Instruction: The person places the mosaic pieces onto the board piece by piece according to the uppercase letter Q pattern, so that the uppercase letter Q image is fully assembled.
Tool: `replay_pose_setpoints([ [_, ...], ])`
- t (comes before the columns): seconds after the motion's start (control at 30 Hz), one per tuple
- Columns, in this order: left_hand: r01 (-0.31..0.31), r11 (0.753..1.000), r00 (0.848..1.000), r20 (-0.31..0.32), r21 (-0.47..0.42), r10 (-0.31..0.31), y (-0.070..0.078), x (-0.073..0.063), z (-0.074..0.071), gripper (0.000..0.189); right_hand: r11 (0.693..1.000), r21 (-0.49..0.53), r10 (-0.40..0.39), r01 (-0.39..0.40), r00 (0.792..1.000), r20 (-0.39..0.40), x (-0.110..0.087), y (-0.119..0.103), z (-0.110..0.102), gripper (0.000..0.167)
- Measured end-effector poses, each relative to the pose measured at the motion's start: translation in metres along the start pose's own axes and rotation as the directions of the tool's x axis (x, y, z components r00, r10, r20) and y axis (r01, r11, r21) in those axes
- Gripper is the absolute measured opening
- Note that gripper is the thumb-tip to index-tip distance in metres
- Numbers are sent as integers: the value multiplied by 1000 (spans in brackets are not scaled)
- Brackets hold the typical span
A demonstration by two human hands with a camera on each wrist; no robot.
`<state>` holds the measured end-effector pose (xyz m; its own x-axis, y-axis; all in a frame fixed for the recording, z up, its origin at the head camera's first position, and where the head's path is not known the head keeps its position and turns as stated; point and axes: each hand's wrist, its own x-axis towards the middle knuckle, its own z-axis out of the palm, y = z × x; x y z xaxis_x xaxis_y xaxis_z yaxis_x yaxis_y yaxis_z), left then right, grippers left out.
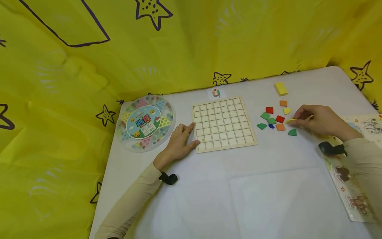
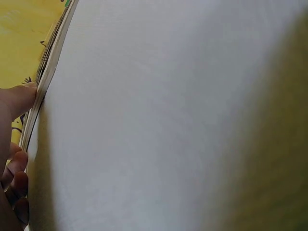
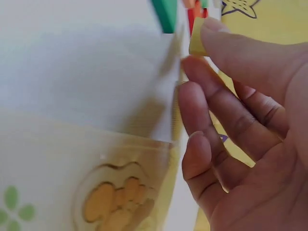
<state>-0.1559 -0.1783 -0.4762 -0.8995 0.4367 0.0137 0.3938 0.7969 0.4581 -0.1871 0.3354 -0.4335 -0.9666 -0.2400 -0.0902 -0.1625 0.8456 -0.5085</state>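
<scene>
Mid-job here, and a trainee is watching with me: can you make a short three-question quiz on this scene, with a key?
1. Multiple choice: what colour is the piece that the right grip pinches?
a) blue
b) yellow
c) red

2. True or false: the left grip touches the edge of the board.

3. Fill in: in the head view, the round box lies to the ____ of the board.

Key: 1. b. 2. True. 3. left.
</scene>
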Motion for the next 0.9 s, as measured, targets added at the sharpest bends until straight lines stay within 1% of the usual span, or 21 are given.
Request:
replay_pose_setpoints([
  [0.07, -2, 1000, 1000, -4, -3, 2, -1, 1, 0, 82, 1000, 13, 0, 0, 1000, -2, 2, 0, -1, 24],
  [0.27, -1, 1000, 1000, 3, -8, 1, -3, 1, 0, 83, 998, 67, 4, -6, 1000, 30, 10, -5, 3, 26],
  [0.4, 5, 1000, 1000, 13, -19, -5, -3, 1, 1, 83, 997, 78, -18, 17, 1000, 16, 17, -12, 7, 31],
  [0.53, 14, 1000, 1000, 18, -27, -13, -3, 1, 1, 83, 995, 95, -25, 27, 999, -22, 26, -23, 12, 35],
  [0.63, 18, 999, 1000, 23, -30, -17, -3, 2, 1, 83, 991, 129, -10, 16, 999, -45, 32, -33, 15, 37],
  [0.77, 24, 999, 999, 31, -38, -23, -3, 2, 1, 83, 980, 196, -22, 35, 997, -69, 42, -44, 20, 35],
  [0.9, 22, 999, 1000, 23, -41, -21, -4, 1, 2, 83, 972, 227, -43, 54, 998, -52, 54, -56, 27, 35],
])
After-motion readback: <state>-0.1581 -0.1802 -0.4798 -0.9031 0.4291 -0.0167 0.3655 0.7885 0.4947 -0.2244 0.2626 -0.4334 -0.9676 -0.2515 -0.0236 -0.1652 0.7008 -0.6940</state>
